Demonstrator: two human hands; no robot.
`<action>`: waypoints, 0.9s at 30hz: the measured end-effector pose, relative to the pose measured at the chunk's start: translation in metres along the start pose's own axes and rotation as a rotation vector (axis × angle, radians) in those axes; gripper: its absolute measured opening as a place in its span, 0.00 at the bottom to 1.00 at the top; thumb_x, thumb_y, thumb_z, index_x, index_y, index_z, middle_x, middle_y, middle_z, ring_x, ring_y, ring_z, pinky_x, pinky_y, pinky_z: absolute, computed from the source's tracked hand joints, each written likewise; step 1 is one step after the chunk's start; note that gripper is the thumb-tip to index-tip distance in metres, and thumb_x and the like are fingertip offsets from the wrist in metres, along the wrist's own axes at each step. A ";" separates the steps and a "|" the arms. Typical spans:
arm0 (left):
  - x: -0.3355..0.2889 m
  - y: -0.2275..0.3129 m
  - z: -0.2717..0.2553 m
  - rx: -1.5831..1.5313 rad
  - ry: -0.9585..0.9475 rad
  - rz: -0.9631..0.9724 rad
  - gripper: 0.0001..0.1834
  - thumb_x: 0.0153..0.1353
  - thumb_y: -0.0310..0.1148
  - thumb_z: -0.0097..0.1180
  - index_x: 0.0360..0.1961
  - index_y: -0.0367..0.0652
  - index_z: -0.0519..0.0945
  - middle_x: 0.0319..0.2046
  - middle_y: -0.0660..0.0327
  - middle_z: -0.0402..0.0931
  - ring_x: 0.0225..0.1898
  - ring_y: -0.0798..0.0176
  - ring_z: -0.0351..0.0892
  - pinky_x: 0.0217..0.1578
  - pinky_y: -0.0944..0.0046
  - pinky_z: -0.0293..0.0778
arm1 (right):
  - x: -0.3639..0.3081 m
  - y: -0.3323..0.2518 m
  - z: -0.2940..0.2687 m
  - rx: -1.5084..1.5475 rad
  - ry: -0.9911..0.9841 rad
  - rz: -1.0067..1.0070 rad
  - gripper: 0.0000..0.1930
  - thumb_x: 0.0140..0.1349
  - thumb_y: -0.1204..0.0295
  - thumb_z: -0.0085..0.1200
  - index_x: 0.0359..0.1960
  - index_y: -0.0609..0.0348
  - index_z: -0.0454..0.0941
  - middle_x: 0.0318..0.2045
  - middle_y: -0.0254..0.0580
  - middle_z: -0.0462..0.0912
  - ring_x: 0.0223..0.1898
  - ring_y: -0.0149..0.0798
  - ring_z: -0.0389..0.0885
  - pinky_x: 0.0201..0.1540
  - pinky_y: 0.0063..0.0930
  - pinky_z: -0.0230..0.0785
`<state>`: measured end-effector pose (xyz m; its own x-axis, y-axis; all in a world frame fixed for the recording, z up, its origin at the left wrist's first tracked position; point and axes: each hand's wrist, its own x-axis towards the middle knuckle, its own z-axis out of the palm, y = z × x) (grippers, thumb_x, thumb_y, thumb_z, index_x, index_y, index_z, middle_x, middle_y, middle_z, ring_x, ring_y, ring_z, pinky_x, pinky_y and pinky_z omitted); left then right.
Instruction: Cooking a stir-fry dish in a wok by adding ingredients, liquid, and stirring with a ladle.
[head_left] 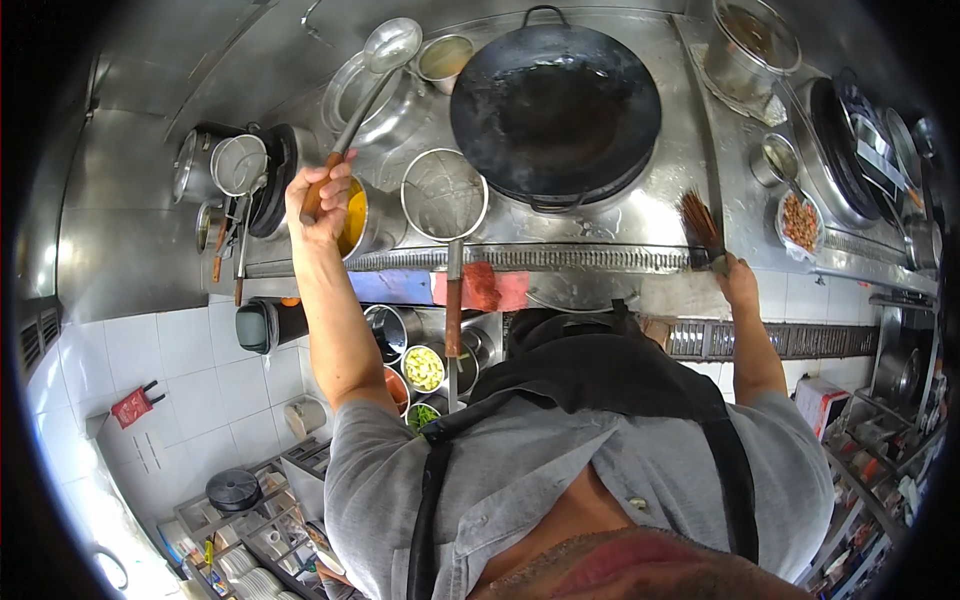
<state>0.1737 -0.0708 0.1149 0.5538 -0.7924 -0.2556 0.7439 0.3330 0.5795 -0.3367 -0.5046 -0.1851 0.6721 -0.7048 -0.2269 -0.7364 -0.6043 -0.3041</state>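
Note:
My left hand (322,205) grips the wooden handle of a metal ladle (370,98). The ladle slants up and to the right, its bowl over a steel pot (352,85) at the back. In my right hand (740,283) is a brown bristle wok brush (703,222), its bristles fanned out at the counter's front edge. Between the hands, farther back, sits a large dark wok (556,115) with a wet, shiny bottom. A round wire strainer (444,195) lies left of the wok, its wooden handle pointing toward me. A pot of yellow liquid (352,218) is partly hidden behind my left hand.
Below the counter edge stand containers of chopped pale vegetables (423,369) and green pieces (424,414). A red cloth (482,287) hangs at the edge. At right are a bowl of brown bits (800,222), a tall pot (750,40) and another wok (835,150).

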 end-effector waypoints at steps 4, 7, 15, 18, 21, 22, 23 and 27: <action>-0.002 -0.049 0.015 -0.021 0.039 -0.082 0.28 0.51 0.24 0.48 0.53 0.16 0.61 0.30 0.55 0.67 0.18 0.69 0.66 0.13 0.74 0.67 | 0.008 0.015 0.016 0.042 0.048 -0.018 0.32 0.48 0.68 0.63 0.57 0.62 0.67 0.36 0.62 0.78 0.40 0.60 0.79 0.46 0.48 0.72; 0.012 -0.084 0.025 0.132 0.134 -0.135 0.28 0.49 0.24 0.47 0.52 0.19 0.63 0.28 0.55 0.68 0.17 0.70 0.67 0.11 0.75 0.66 | 0.017 0.017 0.018 0.093 -0.037 -0.042 0.35 0.47 0.68 0.63 0.59 0.62 0.64 0.37 0.62 0.78 0.41 0.61 0.78 0.47 0.48 0.72; 0.019 -0.159 0.045 1.178 0.417 -0.052 0.26 0.42 0.23 0.54 0.47 0.24 0.73 0.19 0.59 0.73 0.14 0.66 0.70 0.13 0.68 0.64 | 0.011 0.003 0.002 0.202 -0.029 0.071 0.38 0.45 0.67 0.61 0.61 0.63 0.64 0.42 0.64 0.78 0.46 0.60 0.77 0.50 0.44 0.71; 0.011 -0.170 0.039 1.699 0.444 0.094 0.31 0.43 0.25 0.56 0.53 0.27 0.73 0.23 0.51 0.79 0.21 0.55 0.79 0.25 0.59 0.74 | 0.032 0.007 -0.009 0.403 0.093 0.164 0.33 0.44 0.62 0.59 0.56 0.62 0.72 0.43 0.62 0.80 0.48 0.56 0.79 0.52 0.40 0.70; 0.019 -0.180 0.080 2.028 0.372 0.331 0.30 0.45 0.29 0.59 0.54 0.35 0.74 0.30 0.40 0.78 0.32 0.43 0.81 0.35 0.51 0.75 | 0.090 -0.007 -0.040 0.528 0.188 0.049 0.33 0.43 0.60 0.59 0.55 0.57 0.74 0.45 0.60 0.80 0.49 0.55 0.79 0.53 0.39 0.69; 0.033 -0.182 0.092 2.026 0.365 0.331 0.30 0.45 0.29 0.59 0.54 0.35 0.74 0.30 0.40 0.78 0.32 0.43 0.81 0.35 0.51 0.75 | 0.126 -0.013 -0.049 0.496 0.230 0.022 0.33 0.43 0.61 0.59 0.56 0.58 0.74 0.46 0.58 0.80 0.51 0.53 0.78 0.53 0.37 0.68; 0.047 -0.186 0.103 2.078 0.293 0.408 0.29 0.46 0.30 0.59 0.54 0.37 0.74 0.30 0.41 0.78 0.32 0.43 0.81 0.35 0.51 0.75 | 0.165 -0.025 -0.060 0.479 0.206 0.025 0.33 0.44 0.60 0.60 0.55 0.56 0.74 0.47 0.57 0.79 0.51 0.53 0.78 0.54 0.38 0.68; 0.128 -0.223 0.137 2.173 0.063 0.556 0.26 0.49 0.31 0.60 0.53 0.45 0.76 0.30 0.47 0.79 0.33 0.44 0.80 0.36 0.49 0.74 | 0.285 -0.054 -0.080 0.215 0.410 -0.054 0.20 0.51 0.66 0.59 0.47 0.57 0.78 0.42 0.54 0.81 0.47 0.56 0.78 0.50 0.45 0.70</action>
<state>0.0271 -0.3162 0.0588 0.5372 -0.8212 0.1927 -0.8332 -0.4811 0.2726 -0.1113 -0.7029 -0.1595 0.5910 -0.7894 0.1660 -0.6396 -0.5840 -0.4998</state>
